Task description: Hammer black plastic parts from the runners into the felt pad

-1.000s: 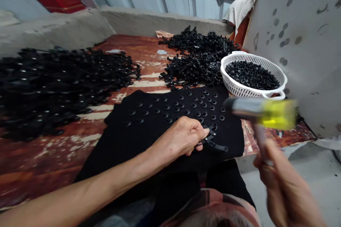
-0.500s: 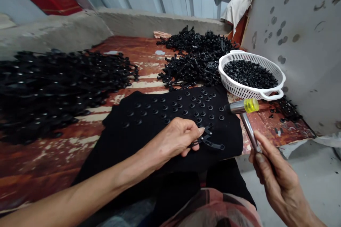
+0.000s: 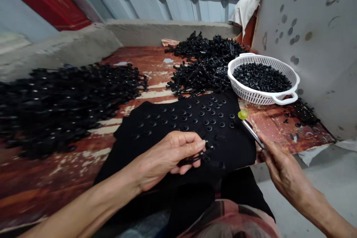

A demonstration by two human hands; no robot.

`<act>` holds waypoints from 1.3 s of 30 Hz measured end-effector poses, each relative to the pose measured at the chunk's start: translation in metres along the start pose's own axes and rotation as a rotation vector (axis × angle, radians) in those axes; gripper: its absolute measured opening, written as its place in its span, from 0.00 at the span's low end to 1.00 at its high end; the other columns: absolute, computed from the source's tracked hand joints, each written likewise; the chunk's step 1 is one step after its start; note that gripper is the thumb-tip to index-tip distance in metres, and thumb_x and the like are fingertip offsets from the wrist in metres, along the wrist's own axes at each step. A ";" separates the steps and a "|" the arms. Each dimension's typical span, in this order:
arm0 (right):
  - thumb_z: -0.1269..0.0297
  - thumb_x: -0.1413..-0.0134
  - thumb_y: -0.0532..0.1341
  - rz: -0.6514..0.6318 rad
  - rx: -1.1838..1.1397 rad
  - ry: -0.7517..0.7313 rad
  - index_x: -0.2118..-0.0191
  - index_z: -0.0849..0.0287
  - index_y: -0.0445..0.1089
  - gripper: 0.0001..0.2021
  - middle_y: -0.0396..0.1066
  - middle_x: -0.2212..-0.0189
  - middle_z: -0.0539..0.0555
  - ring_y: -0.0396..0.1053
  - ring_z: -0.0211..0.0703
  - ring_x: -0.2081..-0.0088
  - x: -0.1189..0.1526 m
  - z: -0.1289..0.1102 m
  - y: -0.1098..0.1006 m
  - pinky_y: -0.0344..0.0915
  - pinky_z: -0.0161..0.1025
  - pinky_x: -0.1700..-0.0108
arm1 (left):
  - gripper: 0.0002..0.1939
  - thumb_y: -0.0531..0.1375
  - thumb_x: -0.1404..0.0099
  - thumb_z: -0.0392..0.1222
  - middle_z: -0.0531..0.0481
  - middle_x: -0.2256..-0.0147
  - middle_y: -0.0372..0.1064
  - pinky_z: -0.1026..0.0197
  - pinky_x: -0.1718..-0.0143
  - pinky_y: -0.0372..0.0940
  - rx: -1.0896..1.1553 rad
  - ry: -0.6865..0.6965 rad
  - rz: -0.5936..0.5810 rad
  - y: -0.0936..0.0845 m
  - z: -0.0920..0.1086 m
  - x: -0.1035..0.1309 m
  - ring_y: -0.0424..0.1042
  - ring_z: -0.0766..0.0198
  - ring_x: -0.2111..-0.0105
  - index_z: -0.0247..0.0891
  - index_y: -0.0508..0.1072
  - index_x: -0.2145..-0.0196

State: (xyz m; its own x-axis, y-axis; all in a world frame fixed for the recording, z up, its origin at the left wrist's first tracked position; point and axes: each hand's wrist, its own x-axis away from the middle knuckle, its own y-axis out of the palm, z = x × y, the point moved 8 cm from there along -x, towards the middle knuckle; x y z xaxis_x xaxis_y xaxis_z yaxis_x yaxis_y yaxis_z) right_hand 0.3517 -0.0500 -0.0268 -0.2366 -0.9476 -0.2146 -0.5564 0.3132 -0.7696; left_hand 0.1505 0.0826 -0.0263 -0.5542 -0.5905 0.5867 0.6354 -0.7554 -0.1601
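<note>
My left hand (image 3: 181, 152) pinches a black jointed bracket with shiny metal rivets (image 3: 211, 148) between thumb and fingers, low over a black cloth (image 3: 241, 152). Part of that bracket is hidden in my fingers, and its dark arms blend into the cloth. My right hand (image 3: 287, 167) grips the metal handle of a mallet (image 3: 253, 134) to the right. The mallet's yellow plastic face (image 3: 243, 114) is turned up, above the cloth's right edge, apart from the bracket. Several small black round caps (image 3: 206, 122) lie spread over the cloth beyond my left hand.
A big heap of black jointed brackets (image 3: 64, 104) lies on the left of the reddish worn board (image 3: 156, 78). Another heap (image 3: 200, 67) is at the back. The white basket (image 3: 251, 97) at right holds black caps. A grey stained panel (image 3: 320, 44) stands at right.
The mallet head has swung left and turned, with its yellow face now upward. My left hand has shifted slightly left and down with the bracket. The view has shifted a little.
</note>
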 end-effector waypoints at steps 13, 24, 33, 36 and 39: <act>0.65 0.34 0.52 0.028 -0.195 0.051 0.37 0.62 0.63 0.22 0.79 0.58 0.62 0.78 0.45 0.59 0.012 -0.007 0.003 0.75 0.39 0.58 | 0.26 0.61 0.50 0.65 0.52 0.80 0.66 0.69 0.82 0.51 -0.126 0.100 0.073 -0.003 0.007 -0.006 0.58 0.71 0.82 0.36 0.68 0.77; 0.56 0.34 0.51 -0.016 -0.413 0.256 0.37 0.68 0.61 0.26 0.70 0.73 0.54 0.67 0.39 0.74 0.020 0.006 0.012 0.63 0.31 0.80 | 0.24 0.61 0.50 0.63 0.51 0.80 0.67 0.69 0.83 0.50 -0.161 0.129 0.094 0.002 0.015 -0.015 0.57 0.72 0.82 0.35 0.68 0.78; 0.60 0.34 0.52 0.025 -0.411 0.218 0.37 0.63 0.63 0.23 0.73 0.72 0.53 0.71 0.40 0.70 0.021 0.010 0.013 0.72 0.34 0.67 | 0.25 0.60 0.49 0.64 0.52 0.81 0.65 0.69 0.84 0.50 -0.179 0.124 0.120 -0.001 0.014 -0.016 0.58 0.71 0.82 0.37 0.67 0.78; 0.60 0.34 0.52 0.032 -0.381 0.189 0.37 0.63 0.63 0.23 0.74 0.71 0.53 0.72 0.39 0.70 0.021 0.008 0.012 0.72 0.34 0.65 | 0.25 0.61 0.50 0.64 0.52 0.81 0.65 0.69 0.83 0.51 -0.179 0.120 0.120 -0.001 0.013 -0.016 0.58 0.71 0.82 0.36 0.67 0.79; 0.60 0.33 0.52 0.035 -0.330 0.165 0.37 0.63 0.63 0.23 0.75 0.68 0.55 0.72 0.38 0.70 0.020 0.007 0.010 0.73 0.33 0.65 | 0.24 0.59 0.50 0.64 0.52 0.81 0.66 0.69 0.83 0.50 -0.195 0.121 0.121 -0.001 0.013 -0.016 0.57 0.72 0.83 0.36 0.67 0.78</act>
State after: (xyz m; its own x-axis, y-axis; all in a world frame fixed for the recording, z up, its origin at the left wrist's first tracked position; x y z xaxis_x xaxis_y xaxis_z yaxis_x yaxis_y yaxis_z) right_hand 0.3469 -0.0665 -0.0425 -0.3708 -0.9214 -0.1165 -0.7662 0.3744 -0.5223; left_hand 0.1662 0.0964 -0.0251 -0.5478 -0.7010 0.4567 0.5917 -0.7105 -0.3808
